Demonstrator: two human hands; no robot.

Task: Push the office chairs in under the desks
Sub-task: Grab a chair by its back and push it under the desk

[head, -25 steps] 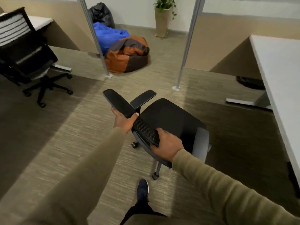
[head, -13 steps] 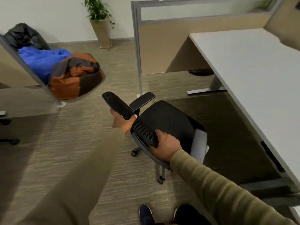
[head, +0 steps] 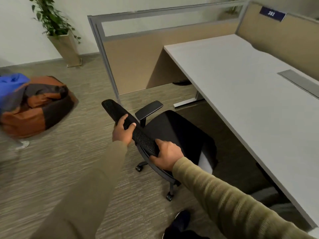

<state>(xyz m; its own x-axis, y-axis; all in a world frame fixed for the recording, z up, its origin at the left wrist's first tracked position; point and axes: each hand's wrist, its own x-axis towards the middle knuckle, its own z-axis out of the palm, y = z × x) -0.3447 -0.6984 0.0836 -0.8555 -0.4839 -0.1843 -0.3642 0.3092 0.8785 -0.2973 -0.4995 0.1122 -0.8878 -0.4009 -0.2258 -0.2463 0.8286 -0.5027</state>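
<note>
both my arms reach forward and down in ribbed olive sleeves. my left hand point(head: 122, 131) has its grip clamped on the top edge of the office chair point(head: 172, 133) backrest point(head: 131, 128), fingers wrapped over the mesh and thumb lying across the top. my right hand point(head: 167, 155) has its grip clamped on the same top edge further along, palm over the rim, fingers curled down the rear side. both wrists are roughly straight, elbows slightly bent.

the backrest top is a long, rounded black bar with perforated mesh texture. the seat is matte black fabric, broad and rounded, with a pale grey panel at its right side. one flat black armrest pad point(head: 149, 109) stands on a post on the chair's left. black castors point(head: 170, 196) rest on the carpet point(head: 51, 169), which is grey-beige with fine horizontal streaks.

the chair stands on the floor beside the long front edge of the bench point(head: 250, 94), seat facing that edge and close to it, not yet under it. the bench top is smooth, pale grey, rectangular, with a metal cable slot near its far right side. a beige fabric partition point(head: 134, 54) with grey metal frame closes the bench's far-left end. a soft orange-and-brown beanbag point(head: 38, 107) lies well apart on the floor, to the left.
</note>
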